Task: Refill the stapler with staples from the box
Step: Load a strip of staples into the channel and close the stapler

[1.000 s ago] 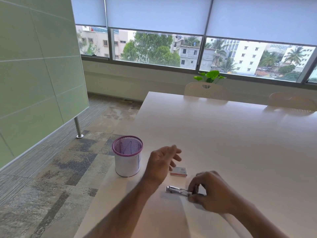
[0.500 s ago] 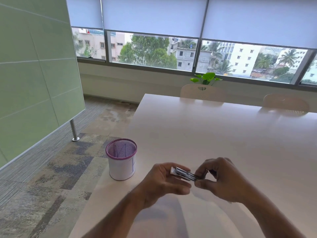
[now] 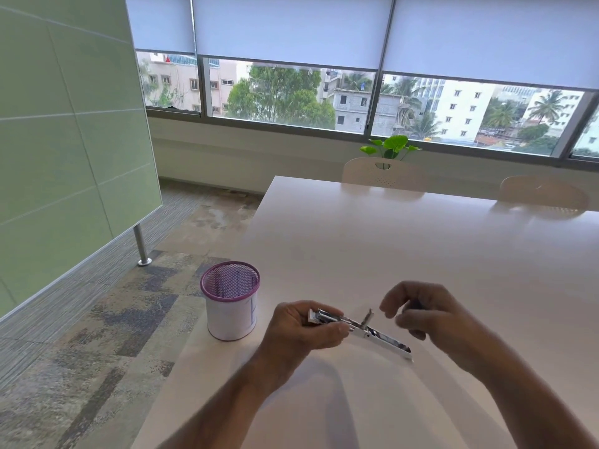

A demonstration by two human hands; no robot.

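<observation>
Between the two hands, above the near edge of the table (image 3: 421, 247): stapler (image 3: 363, 328) swung open for loading.

Left hand (image 3: 301, 332) closed round the stapler's far end, thumb pinning it from the near side; just past the left fingertips, a pale corner that is probably the staple box (image 3: 311, 316). Right hand (image 3: 428, 314) loosely curled, holding nothing that can be made out, fingertips close beside the raised pusher yet apart from it. Purple-rimmed mesh cup (image 3: 230, 299) farther out beyond the left hand. Best done by keeping the left grip firm and the channel level, drawing the pusher fully back with the right fingertips, avoiding a snap shut, then reaching for the box.
</observation>
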